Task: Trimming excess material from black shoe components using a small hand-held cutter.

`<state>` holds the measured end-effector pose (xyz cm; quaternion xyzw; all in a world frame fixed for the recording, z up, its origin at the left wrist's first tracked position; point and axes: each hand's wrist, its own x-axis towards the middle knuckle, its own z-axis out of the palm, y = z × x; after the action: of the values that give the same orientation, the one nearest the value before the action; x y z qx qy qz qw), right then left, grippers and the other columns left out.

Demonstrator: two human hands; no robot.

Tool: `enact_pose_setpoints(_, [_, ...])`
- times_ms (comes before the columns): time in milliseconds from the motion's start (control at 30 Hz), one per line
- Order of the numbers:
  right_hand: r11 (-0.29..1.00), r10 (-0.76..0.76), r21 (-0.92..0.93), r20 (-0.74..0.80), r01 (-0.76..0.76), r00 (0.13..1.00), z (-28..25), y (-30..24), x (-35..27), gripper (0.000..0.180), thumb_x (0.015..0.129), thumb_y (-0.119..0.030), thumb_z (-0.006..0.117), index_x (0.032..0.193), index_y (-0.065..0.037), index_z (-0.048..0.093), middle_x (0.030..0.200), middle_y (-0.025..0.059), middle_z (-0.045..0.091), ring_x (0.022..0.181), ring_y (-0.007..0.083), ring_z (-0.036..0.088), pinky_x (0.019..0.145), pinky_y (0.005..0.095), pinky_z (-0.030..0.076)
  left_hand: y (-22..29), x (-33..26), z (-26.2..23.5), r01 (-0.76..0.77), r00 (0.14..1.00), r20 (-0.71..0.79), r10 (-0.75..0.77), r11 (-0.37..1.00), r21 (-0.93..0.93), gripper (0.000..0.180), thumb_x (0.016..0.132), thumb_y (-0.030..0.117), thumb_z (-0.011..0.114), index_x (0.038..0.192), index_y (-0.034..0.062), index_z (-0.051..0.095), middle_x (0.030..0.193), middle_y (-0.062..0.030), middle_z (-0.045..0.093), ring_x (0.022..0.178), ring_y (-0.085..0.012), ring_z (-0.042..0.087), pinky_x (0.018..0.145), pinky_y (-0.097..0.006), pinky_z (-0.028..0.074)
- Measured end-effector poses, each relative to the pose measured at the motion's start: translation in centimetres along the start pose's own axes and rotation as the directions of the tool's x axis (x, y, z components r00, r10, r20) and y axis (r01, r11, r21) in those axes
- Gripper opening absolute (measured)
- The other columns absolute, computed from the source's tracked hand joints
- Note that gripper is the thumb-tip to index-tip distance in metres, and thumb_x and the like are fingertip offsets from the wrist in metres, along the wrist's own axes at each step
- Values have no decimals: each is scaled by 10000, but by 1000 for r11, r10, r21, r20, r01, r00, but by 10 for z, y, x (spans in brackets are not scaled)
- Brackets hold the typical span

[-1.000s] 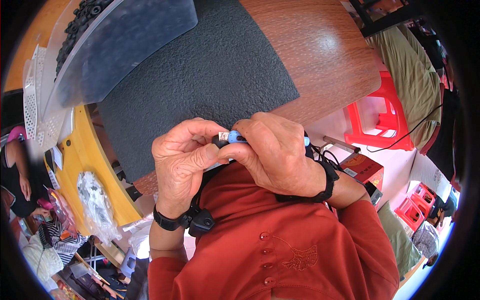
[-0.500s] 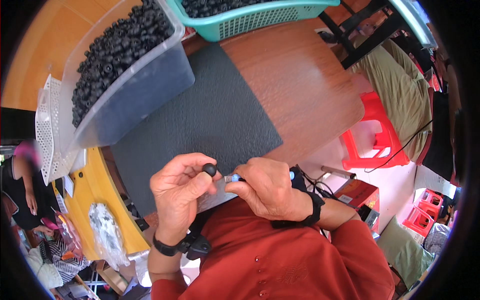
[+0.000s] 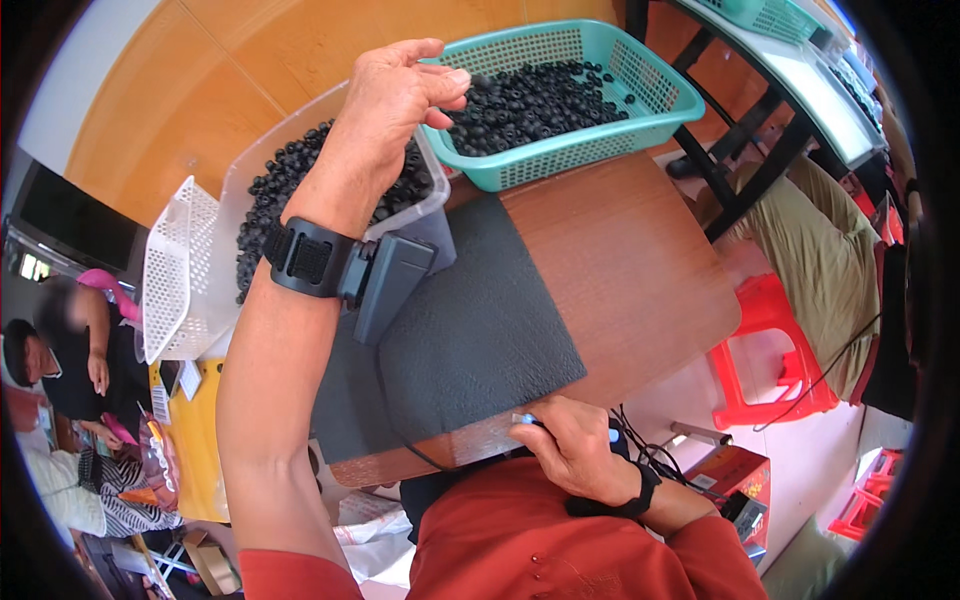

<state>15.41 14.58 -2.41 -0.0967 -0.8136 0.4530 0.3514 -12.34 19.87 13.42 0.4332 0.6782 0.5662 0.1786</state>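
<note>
Black parts (image 3: 545, 105) lie heaped just right of and below the fingers (image 3: 425, 48) of the left hand (image 3: 395, 95), at the top of the frame. Those fingers stand loosely apart, slightly curled, with nothing visible between them; a dark blur sits just beyond the thumb tip, and I cannot tell whether it is a loose part or the heap behind. The left hand is by far the nearer one; the right hand (image 3: 575, 450) is well apart, at lower centre. The parts are small and round, so the heap shows no single long axis. The right hand's fingers are closed round a slim blue tool (image 3: 527, 419), its long axis running roughly across the frame, pale tip to the left, near the counter edge.

The heap fills much of a teal basket (image 3: 570, 150) at upper centre. Left of it, partly behind the left forearm, a clear bin (image 3: 440, 235) holds more parts. A dark mat (image 3: 490, 320) covers the left of the brown counter (image 3: 640, 270). Further out are a white basket (image 3: 180, 270) at left and a red stool (image 3: 770, 305) at right.
</note>
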Motion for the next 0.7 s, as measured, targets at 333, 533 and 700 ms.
enact_pose_setpoints(333, [999,29,-48,97,-24,995,2,7,4,199,814,-158,708,777,-14,577,589,111,513,469,272,502,438,358,385,-12,-71,-100,186,982,-29,-186,935,300,255,789,59,659,1034,-12,665,932,-71,679,808,-123,621,687,-238,471])
enact_pose_setpoints(533, [997,4,-83,110,5,994,9,2,8,207,816,-168,709,786,-16,571,590,102,507,458,262,493,426,350,377,-15,-98,-106,-32,999,47,3,766,642,193,710,56,701,885,-20,671,732,-54,607,711,-121,583,614,-255,440])
enact_pose_setpoints(700, [993,8,-117,107,5,994,11,1,7,200,814,-161,709,793,-16,573,589,103,509,466,272,503,435,362,385,-13,-80,-101,-18,996,66,-64,569,822,225,663,99,713,823,-45,646,720,-132,613,674,-209,604,607,-313,465])
